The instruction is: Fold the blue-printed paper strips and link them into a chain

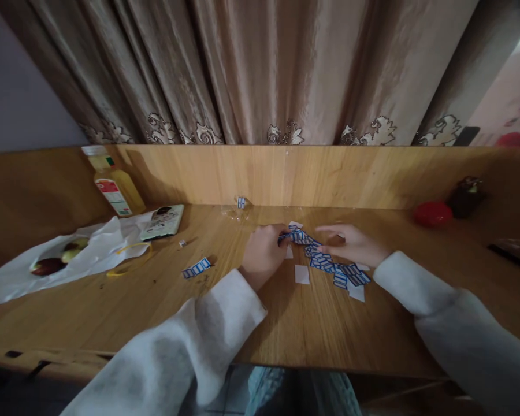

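A strip-like pile of blue-and-white printed pieces [322, 258] lies on the wooden table, with several blank white squares around and under it. At the pile's far left end is my left hand [266, 248], its fingers curled and closed on some of the blue-and-white pieces. My right hand [351, 244] is over the pile's upper right side, thumb and fingers apart, with nothing visible between them. One plain white square [302, 274] lies just below the pile. Apart from these, a blue-and-white strip [196, 268] rests on the table to the left of my left hand.
A bottle of yellow liquid [118, 185], a patterned booklet [163, 222] and a white plastic bag [99, 254] with fruit on it are at the left. A small blue-and-white piece [241, 203] is near the back panel [329, 176]. At the right sits a red round object [433, 214].
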A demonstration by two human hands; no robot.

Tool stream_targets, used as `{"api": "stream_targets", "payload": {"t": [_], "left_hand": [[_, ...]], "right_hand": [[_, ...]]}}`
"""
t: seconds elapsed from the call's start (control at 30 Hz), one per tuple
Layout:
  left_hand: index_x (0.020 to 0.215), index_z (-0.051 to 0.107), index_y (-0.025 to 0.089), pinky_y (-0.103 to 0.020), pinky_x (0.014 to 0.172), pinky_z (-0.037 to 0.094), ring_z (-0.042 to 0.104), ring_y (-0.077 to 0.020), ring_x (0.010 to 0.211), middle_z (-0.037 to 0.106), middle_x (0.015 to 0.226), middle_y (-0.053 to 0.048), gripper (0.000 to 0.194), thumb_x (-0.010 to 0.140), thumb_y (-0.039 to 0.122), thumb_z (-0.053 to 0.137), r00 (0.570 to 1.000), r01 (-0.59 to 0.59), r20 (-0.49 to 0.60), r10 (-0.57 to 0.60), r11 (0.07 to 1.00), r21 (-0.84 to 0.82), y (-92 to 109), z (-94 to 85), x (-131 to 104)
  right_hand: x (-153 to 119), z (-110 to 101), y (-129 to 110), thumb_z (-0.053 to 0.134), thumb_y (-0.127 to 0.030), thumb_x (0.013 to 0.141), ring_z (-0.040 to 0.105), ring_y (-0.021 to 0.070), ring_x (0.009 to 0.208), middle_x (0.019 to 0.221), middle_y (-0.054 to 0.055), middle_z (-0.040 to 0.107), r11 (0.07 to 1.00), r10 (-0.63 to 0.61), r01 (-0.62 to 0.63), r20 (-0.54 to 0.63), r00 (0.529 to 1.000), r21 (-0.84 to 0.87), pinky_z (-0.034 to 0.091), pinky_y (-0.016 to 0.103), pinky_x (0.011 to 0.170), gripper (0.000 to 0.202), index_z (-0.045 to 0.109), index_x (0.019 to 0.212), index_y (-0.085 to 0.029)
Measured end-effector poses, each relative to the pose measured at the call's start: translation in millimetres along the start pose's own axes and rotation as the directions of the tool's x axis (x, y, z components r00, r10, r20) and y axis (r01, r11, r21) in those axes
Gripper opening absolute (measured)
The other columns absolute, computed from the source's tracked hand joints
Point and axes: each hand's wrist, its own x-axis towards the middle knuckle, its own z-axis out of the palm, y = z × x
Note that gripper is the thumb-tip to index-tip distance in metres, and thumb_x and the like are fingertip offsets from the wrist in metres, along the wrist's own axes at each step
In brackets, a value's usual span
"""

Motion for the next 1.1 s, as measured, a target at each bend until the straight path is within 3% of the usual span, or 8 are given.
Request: {"api": "stream_targets", "payload": {"t": [0.1, 0.23, 0.33, 0.67, 0.93, 1.1], "left_hand": [[0.093, 0.066, 0.02, -0.029, 0.071, 0.046, 0.062, -0.0184, 0.08, 0.069, 0.091, -0.004, 0.019, 0.08, 0.017, 0.053, 1.0, -0.015, 0.007, 0.015, 1.0, -0.002, 0.4, 0.5, -1.3], [0.094, 0.065, 0.021, -0.028, 0.072, 0.045, 0.062, -0.0178, 0.083, 0.069, 0.093, -0.002, 0.019, 0.081, 0.018, 0.052, 1.0, -0.011, -0.015, 0.011, 1.0, 0.005, 1.6, -0.9, -3.2], [0.093, 0.065, 0.022, -0.027, 0.072, 0.045, 0.062, -0.0168, 0.081, 0.069, 0.092, -0.001, 0.018, 0.081, 0.018, 0.052, 0.999, -0.036, -0.011, 0.036, 0.999, -0.008, 4.8, -1.7, -4.2], [0.091, 0.065, 0.021, -0.028, 0.072, 0.045, 0.061, -0.0165, 0.081, 0.068, 0.091, -0.003, 0.019, 0.08, 0.014, 0.051, 0.998, -0.061, 0.033, 0.062, 0.997, -0.05, 10.2, 1.0, -5.5], [0.089, 0.066, 0.022, -0.029, 0.07, 0.045, 0.062, -0.0174, 0.078, 0.069, 0.088, -0.002, 0.019, 0.078, 0.015, 0.053, 0.998, -0.03, 0.048, 0.035, 0.994, -0.106, 9.2, 7.3, -7.9], [0.086, 0.066, 0.018, -0.027, 0.068, 0.046, 0.061, -0.0153, 0.076, 0.068, 0.085, -0.003, 0.013, 0.078, 0.017, 0.055, 0.995, 0.087, 0.076, -0.063, 0.923, -0.374, 11.4, 9.0, -4.1]], "right_hand": [[15.0, 5.0, -0.2, 0.073, -0.039, 0.064, 0.06, 0.0243, 0.096, 0.11, 0.011, 0.063, 0.999, 0.036, -0.037, 0.039, 0.999, 0.006, 0.047, 0.041, 0.082, 0.055, 0.06, 0.113, -0.02], [13.8, 2.7, -4.8, 0.076, -0.038, 0.058, 0.062, 0.0215, 0.085, 0.089, 0.005, 0.068, 0.999, 0.015, -0.022, 0.173, 0.985, 0.04, 0.049, 0.035, 0.075, 0.035, 0.069, 0.088, -0.021], [5.9, 1.9, -4.8, 0.074, -0.036, 0.06, 0.061, 0.0185, 0.08, 0.086, 0.004, 0.066, 0.997, -0.011, -0.005, 0.222, 0.975, 0.071, 0.048, 0.032, 0.073, 0.028, 0.068, 0.082, -0.02], [3.4, -8.7, -14.0, 0.07, -0.032, 0.063, 0.052, 0.0148, 0.066, 0.067, 0.0, 0.056, 0.998, -0.055, 0.056, 0.094, 0.994, -0.004, 0.041, 0.029, 0.062, 0.013, 0.064, 0.063, -0.02], [-6.1, -17.9, -21.9, 0.072, -0.035, 0.063, 0.055, 0.0113, 0.055, 0.063, -0.001, 0.062, 0.932, 0.087, -0.093, 0.035, 0.996, 0.35, 0.044, 0.026, 0.053, 0.016, 0.062, 0.065, -0.022], [-8.9, -16.7, -19.0, 0.072, -0.034, 0.064, 0.059, 0.0112, 0.062, 0.066, -0.001, 0.062, 0.864, 0.166, -0.142, -0.008, 0.986, 0.483, 0.052, 0.027, 0.061, 0.017, 0.061, 0.065, -0.022]]}}
